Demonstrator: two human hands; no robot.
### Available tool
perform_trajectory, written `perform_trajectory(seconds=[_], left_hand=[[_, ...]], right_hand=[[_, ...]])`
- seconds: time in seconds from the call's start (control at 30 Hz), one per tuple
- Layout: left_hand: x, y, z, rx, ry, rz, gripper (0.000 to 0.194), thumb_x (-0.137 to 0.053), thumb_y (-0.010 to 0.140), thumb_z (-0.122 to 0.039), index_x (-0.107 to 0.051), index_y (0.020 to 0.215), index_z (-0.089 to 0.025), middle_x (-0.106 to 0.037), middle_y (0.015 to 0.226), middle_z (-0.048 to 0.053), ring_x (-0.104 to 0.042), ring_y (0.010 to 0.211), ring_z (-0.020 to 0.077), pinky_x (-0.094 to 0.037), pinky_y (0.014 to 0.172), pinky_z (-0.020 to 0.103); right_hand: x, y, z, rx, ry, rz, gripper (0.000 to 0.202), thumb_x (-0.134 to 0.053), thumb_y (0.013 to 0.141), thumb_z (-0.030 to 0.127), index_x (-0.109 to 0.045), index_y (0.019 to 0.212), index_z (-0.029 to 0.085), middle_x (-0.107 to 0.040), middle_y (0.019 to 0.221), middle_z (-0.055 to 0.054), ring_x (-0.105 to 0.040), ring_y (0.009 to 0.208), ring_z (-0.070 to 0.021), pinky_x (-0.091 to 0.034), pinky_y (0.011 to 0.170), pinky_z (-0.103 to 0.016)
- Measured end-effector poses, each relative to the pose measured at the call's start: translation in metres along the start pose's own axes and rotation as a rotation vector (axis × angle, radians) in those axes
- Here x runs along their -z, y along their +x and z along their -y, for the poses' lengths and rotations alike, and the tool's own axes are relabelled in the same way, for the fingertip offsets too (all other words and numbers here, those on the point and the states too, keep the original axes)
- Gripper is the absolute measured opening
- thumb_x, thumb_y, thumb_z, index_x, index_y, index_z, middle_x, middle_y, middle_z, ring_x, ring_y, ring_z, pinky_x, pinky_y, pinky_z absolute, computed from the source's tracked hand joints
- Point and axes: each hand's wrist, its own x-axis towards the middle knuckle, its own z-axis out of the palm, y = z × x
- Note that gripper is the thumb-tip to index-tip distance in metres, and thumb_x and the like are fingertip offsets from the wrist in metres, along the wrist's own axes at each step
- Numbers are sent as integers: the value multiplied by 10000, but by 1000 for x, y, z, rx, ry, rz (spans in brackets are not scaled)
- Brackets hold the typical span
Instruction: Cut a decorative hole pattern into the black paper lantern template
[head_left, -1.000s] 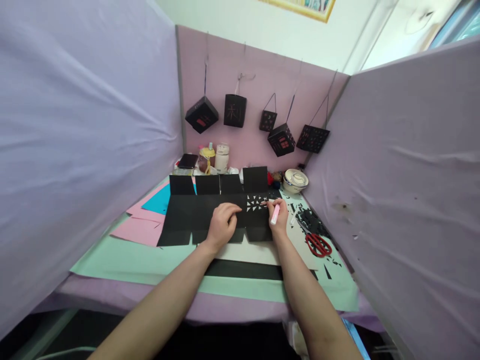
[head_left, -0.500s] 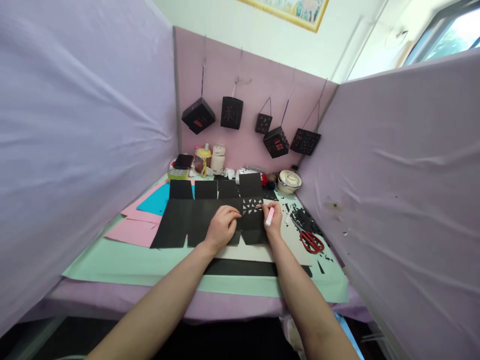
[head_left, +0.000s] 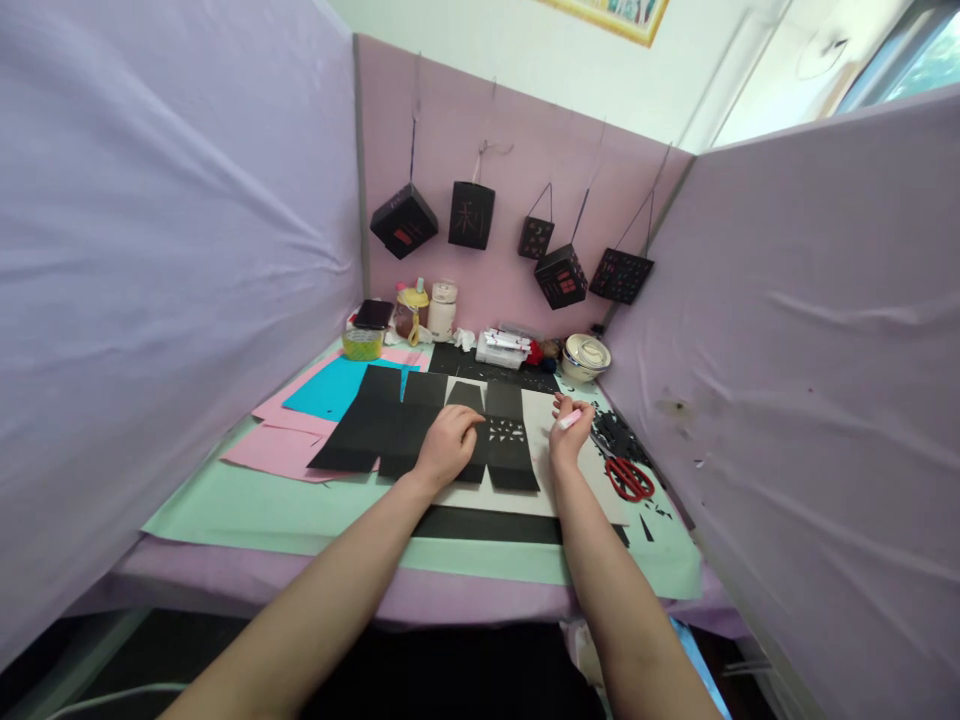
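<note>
A black paper sheet [head_left: 420,430] with cut flaps lies across a white board [head_left: 585,490]. Small triangular cutouts [head_left: 506,430] show in its right panel. My left hand [head_left: 448,445] rests on the sheet just left of the cutouts, its fingers drawn together; whether anything is between them is too small to tell. To the right of the sheet, my right hand [head_left: 571,432] is raised over the board and holds a pink-and-white pen-shaped tool [head_left: 570,419].
Red scissors [head_left: 630,480] and black scraps [head_left: 621,436] lie at the right. Pink paper [head_left: 277,450] and blue paper [head_left: 330,388] are at the left. Behind stand a tape roll [head_left: 362,345], a white bottle [head_left: 442,312] and a bowl [head_left: 586,357]. Black paper lanterns [head_left: 472,215] hang above.
My right hand has moved right, off the cutouts, with the tool. The black sheet's upper flaps now lie lower, showing more of the things behind. The camera view has shifted slightly.
</note>
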Motion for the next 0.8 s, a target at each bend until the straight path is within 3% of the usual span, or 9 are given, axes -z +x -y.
perform_trajectory(seconds=[0.1,0.27,0.4,0.57,0.67,0.8], left_hand=[[0,0,0,11,-2,-7,289,-451,846,-46,-647,1003,-189,-665,957,50,-585,958,197,-494,887,363],[-1,-3,-6,32,-55,31,414,-414,869,-64,-564,1229,-202,-627,1112,69,-601,1038,182,-491,929,336],[-6,-8,-14,-65,-3,248,437,-478,892,-168,-533,1322,-225,-586,1264,90,-539,1190,212,-446,1015,360],[-14,-14,-19,-152,137,613,477,-598,872,-438,-579,1308,-247,-538,1392,115,-432,1328,299,-323,1099,489],[-13,-15,-20,-130,184,691,429,-568,878,-511,-655,1207,-250,-578,1355,114,-471,1297,303,-301,1092,513],[-9,-13,-21,-116,207,699,459,-552,876,-556,-677,1173,-229,-586,1344,123,-489,1283,306,-329,1075,486]], right_hand=[[0,1,1,-81,98,2,372,-434,846,600,-397,950,245,-647,845,-24,-590,620,-135,-448,588,-273],[-7,-5,2,-230,114,223,448,-410,830,611,-573,1001,231,-531,644,32,-456,482,-108,-294,441,-232],[-6,-8,0,-278,94,272,365,-513,782,516,-645,856,183,-486,590,28,-402,491,-101,-264,439,-232],[7,-17,-1,-321,22,342,329,-654,686,457,-619,861,180,-540,599,25,-441,502,-114,-288,446,-236],[15,-22,1,-278,-55,387,347,-701,665,440,-585,891,203,-587,610,23,-490,515,-132,-349,480,-250],[22,-22,4,-165,-128,384,318,-706,691,472,-587,804,200,-577,606,20,-482,534,-130,-370,522,-259]])
